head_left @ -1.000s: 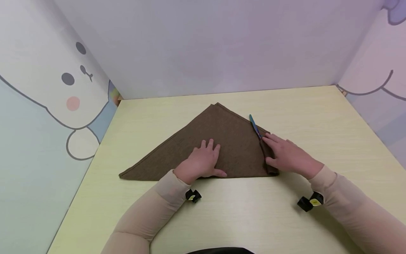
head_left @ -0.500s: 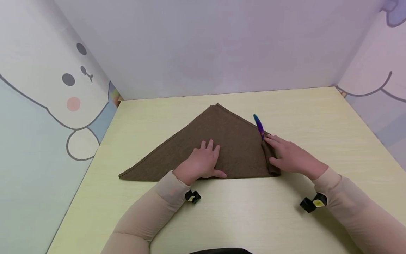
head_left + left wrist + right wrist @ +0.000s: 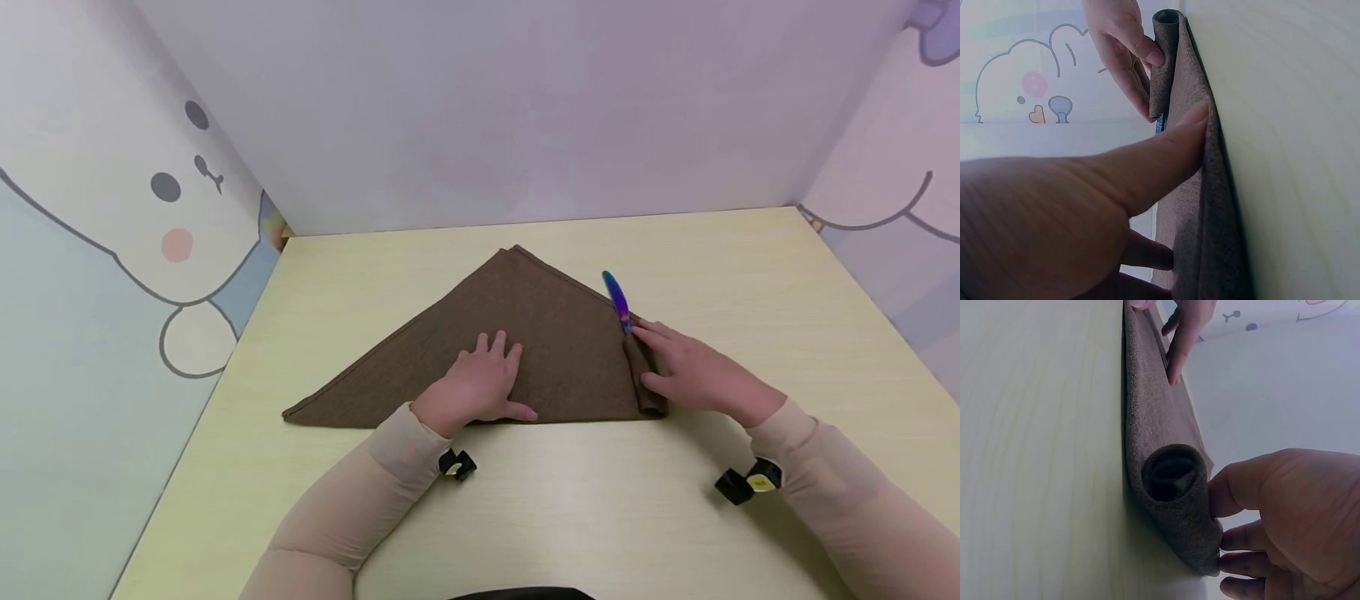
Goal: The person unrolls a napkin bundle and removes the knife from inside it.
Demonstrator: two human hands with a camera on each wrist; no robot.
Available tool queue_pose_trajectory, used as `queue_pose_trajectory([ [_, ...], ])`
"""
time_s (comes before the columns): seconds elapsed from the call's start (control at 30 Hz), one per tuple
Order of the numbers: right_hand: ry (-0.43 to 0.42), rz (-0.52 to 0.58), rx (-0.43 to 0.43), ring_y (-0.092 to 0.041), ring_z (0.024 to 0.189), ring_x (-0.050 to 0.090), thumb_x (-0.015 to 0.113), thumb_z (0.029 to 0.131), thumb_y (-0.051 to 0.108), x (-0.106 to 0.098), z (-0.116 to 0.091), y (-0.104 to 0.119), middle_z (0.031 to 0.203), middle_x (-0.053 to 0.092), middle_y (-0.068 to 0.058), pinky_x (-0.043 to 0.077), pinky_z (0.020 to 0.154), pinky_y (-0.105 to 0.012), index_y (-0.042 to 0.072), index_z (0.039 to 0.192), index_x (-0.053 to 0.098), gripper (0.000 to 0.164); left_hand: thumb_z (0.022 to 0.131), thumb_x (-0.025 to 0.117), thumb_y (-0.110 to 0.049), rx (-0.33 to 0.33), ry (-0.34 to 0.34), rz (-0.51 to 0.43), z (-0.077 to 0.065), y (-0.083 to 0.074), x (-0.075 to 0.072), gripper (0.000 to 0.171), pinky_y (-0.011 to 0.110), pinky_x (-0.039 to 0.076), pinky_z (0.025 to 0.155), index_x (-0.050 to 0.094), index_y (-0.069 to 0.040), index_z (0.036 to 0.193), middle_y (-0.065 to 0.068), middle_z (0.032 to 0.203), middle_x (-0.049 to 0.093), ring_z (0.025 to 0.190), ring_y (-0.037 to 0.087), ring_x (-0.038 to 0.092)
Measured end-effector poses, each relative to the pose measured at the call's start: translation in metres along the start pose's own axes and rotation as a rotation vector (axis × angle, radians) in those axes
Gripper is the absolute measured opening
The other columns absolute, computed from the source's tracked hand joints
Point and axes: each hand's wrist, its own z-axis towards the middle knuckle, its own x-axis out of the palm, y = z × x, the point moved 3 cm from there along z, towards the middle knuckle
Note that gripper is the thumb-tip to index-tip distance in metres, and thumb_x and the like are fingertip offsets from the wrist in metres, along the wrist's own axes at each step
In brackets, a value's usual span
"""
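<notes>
A brown cloth [image 3: 555, 333], folded to a triangle, lies flat on the table. At its right end the cloth is wound into a short roll [image 3: 641, 375], hollow at its near end in the right wrist view. Out of the roll's far end sticks the blue-purple shiny blade of a table knife [image 3: 617, 300]; the rest of the knife is hidden. My left hand [image 3: 476, 383] presses on the middle of the cloth, fingers spread, thumb near the front edge. My right hand [image 3: 697, 371] touches the roll's right side with its thumb and nearly straight fingertips.
A pale wooden table [image 3: 577, 500] carries the cloth. Light walls [image 3: 480, 117] stand behind it and at both sides, with cartoon drawings on the side ones. A small black camera is strapped to each wrist.
My right hand and the roll have shifted slightly right. The knife blade has turned and moved right, showing more of its blue-purple flat side. My left hand stays in place.
</notes>
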Motion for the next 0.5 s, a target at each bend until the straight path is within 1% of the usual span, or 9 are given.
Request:
queue_pose_trajectory([
  [0.3, 0.006, 0.027, 0.008, -0.047, 0.136, 0.027, 0.060, 0.093, 0.021, -0.0032, -0.0013, -0.0023, 0.153, 0.022, -0.027, 0.032, 0.102, -0.059, -0.004, 0.148, 0.029, 0.068, 0.079, 0.055, -0.074, -0.002, 0.003, 0.003, -0.0003, -0.0005, -0.0011, 0.104, 0.052, 0.037, 0.102, 0.024, -0.008, 0.153, 0.021, 0.156, 0.019, 0.141, 0.042, 0.022],
  [0.5, -0.003, 0.035, -0.016, -0.047, 0.136, 0.028, 0.060, 0.093, 0.019, -0.0032, -0.0020, -0.0020, 0.152, 0.023, -0.028, 0.032, 0.102, -0.059, -0.006, 0.147, 0.029, 0.067, 0.080, 0.055, -0.073, -0.008, 0.014, -0.003, -0.0004, -0.0010, -0.0016, 0.103, 0.052, 0.036, 0.104, 0.023, -0.009, 0.154, 0.021, 0.157, 0.018, 0.141, 0.042, 0.021],
])
